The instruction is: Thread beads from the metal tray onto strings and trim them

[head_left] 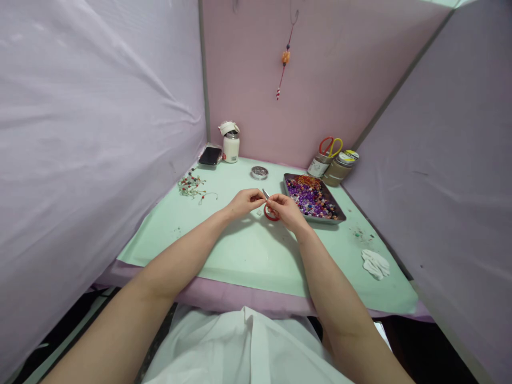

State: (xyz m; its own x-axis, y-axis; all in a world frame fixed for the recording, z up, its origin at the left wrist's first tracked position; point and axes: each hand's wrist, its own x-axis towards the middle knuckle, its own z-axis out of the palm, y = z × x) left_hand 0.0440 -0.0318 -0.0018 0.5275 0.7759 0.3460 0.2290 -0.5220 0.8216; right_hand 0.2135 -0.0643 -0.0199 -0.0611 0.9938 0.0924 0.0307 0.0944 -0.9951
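My left hand (248, 202) and my right hand (285, 209) meet over the middle of the green table top (240, 245). Red-handled scissors (271, 216) are held in my right hand, with the metal blades pointing up and left between the hands. The fingertips of my left hand are pinched together close to the blades; whatever they hold is too small to make out. A small pale bit (259, 212) lies on the table just below the hands. Right beside my right hand stands a metal tray (338, 220) full of purple, orange and dark beads (308, 197).
Beaded strings (192, 184) lie at the left. Behind them are a phone (210, 156) and a white bottle (231, 146). A round tin (260, 172) sits further back. Jars (340, 169), one with scissors, stand back right; a white glove-like cloth (375, 264) lies front right. A beaded string (285, 57) hangs behind.
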